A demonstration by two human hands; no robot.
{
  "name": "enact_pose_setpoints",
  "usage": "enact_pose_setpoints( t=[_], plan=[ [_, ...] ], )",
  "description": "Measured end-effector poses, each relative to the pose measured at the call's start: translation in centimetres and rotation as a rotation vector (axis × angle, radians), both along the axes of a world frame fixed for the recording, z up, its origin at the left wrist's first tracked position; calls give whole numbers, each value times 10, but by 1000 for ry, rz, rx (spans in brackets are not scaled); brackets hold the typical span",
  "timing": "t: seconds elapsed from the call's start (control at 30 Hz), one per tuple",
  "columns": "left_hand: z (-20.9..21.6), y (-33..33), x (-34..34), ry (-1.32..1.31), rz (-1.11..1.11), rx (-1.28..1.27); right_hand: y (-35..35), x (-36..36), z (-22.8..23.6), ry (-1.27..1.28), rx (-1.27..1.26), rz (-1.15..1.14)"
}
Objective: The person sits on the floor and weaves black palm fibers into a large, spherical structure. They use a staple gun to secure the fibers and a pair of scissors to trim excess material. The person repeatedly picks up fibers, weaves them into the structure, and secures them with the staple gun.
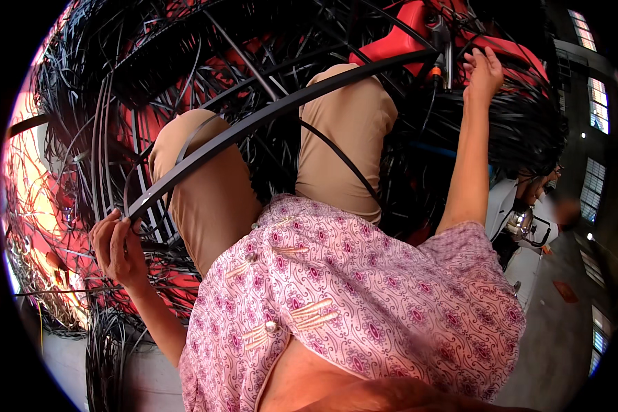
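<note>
My left hand is closed around the near end of a long flat black strip that runs up and right across my knees in tan trousers. My right hand is raised at the far end of my outstretched arm, fingers resting on the red machine where the strip's far end meets a small fitting with an orange ring. Whether that hand grips anything cannot be made out. My pink patterned shirt fills the lower middle.
Heaps of tangled black strips and wires lie all around over a red floor covering. More black coils pile at the right. A person in white sits at the right edge. Grey concrete floor lies beyond.
</note>
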State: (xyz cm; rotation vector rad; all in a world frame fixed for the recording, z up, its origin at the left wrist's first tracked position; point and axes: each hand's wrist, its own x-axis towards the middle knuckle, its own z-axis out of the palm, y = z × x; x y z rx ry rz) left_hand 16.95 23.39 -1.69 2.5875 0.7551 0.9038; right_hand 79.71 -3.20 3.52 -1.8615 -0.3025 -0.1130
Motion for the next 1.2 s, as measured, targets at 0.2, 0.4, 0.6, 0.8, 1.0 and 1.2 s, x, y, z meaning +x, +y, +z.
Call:
enact_pose_setpoints(
  t=[0.2,0.4,0.6,0.8,1.0,1.2],
  plan=[
    [3,4,8,-12,-25,-8,-62,223,-147,-36,-1224,228],
    [-8,19,-19,14,-85,58,-84,346,-200,13,-1500,224],
    [-15,22,-20,18,-102,47,-111,345,-186,61,-1320,-2],
    [-14,11,-20,70,-87,72,-76,232,-118,258,-636,165],
    [-14,20,-20,7,-107,108,-32,59,93,440,-156,224],
    [-21,16,-26,-2,-50,137,94,-147,180,488,-440,940]
  ],
)
